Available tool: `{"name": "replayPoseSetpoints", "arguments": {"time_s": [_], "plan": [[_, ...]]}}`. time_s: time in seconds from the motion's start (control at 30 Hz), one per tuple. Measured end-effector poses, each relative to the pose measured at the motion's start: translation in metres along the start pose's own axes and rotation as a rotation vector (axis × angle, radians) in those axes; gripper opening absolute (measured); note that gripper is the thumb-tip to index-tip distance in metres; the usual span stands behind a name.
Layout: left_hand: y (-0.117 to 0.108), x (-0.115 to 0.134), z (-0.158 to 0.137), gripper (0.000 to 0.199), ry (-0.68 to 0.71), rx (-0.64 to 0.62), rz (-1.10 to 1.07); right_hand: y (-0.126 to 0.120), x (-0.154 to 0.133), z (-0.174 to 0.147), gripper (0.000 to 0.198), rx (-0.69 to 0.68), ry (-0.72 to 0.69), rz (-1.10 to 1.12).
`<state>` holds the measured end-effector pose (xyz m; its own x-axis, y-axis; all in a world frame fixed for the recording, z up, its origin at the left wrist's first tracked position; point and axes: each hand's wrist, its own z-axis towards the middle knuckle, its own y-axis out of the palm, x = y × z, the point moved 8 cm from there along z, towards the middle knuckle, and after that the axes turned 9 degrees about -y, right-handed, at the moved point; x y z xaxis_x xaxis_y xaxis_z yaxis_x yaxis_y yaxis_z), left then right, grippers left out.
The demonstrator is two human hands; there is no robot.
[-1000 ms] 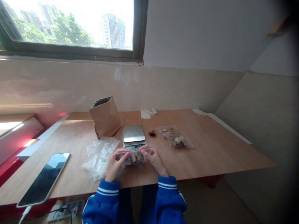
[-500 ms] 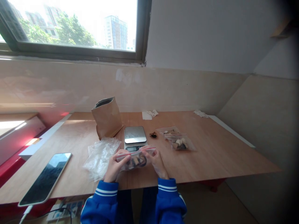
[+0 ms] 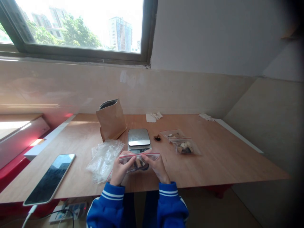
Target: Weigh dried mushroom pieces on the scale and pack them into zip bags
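Both hands pinch the red-lined top strip of a clear zip bag [image 3: 139, 164] with brown and dark dried pieces in it. My left hand [image 3: 120, 167] grips the strip left of its middle, and my right hand [image 3: 156, 164] grips it on the right, the thumbs close together. The bag is in front of a kitchen scale [image 3: 139, 137], whose display it partly covers. A small dark dried piece [image 3: 157, 137] lies to the right of the scale. Two filled zip bags, a nearer one [image 3: 186, 147] and a farther one [image 3: 175, 134], overlap farther right.
A brown paper pouch [image 3: 111, 120] stands open behind a pile of clear plastic bags [image 3: 105, 160] on the left. A phone [image 3: 51, 179] with a cable lies at the table's left front. Crumpled tissues [image 3: 156, 116] lie by the wall.
My thumbs have come closer together along the bag's top strip. The bag's top has tilted and hides more of its contents. The whole view has shifted slightly.
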<state>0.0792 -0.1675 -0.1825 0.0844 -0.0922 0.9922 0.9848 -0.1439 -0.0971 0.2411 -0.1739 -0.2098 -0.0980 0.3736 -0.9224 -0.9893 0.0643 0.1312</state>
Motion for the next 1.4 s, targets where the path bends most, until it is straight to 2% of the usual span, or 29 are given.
{"name": "replayPoseSetpoints", "arguments": {"time_s": [0.2, 0.47, 0.73, 0.97, 1.13, 1.27, 1.4], "plan": [[-0.003, 0.001, 0.000, 0.019, -0.011, 0.030, 0.001, 0.002, -0.006, 0.001, 0.022, 0.014, -0.006, -0.028], [0.002, 0.001, -0.001, 0.020, -0.010, -0.021, -0.018, 0.017, -0.007, 0.000, 0.022, -0.074, 0.021, 0.007], [0.005, 0.009, -0.004, 0.020, 0.029, 0.001, -0.020, 0.023, -0.015, 0.002, 0.018, -0.032, -0.028, 0.012], [0.001, 0.002, -0.005, 0.022, 0.009, 0.153, -0.025, 0.013, -0.015, 0.003, 0.018, 0.119, -0.122, -0.072], [-0.001, 0.004, -0.001, 0.025, -0.021, 0.190, 0.002, 0.007, -0.011, 0.000, 0.028, 0.163, -0.019, -0.020], [-0.008, -0.002, 0.002, 0.031, -0.059, 0.227, -0.016, 0.008, -0.007, 0.000, 0.046, 0.070, 0.053, 0.020], [0.000, -0.009, 0.004, 0.053, -0.143, 0.110, -0.060, -0.007, -0.003, -0.002, 0.065, 0.068, 0.049, -0.092]]}}
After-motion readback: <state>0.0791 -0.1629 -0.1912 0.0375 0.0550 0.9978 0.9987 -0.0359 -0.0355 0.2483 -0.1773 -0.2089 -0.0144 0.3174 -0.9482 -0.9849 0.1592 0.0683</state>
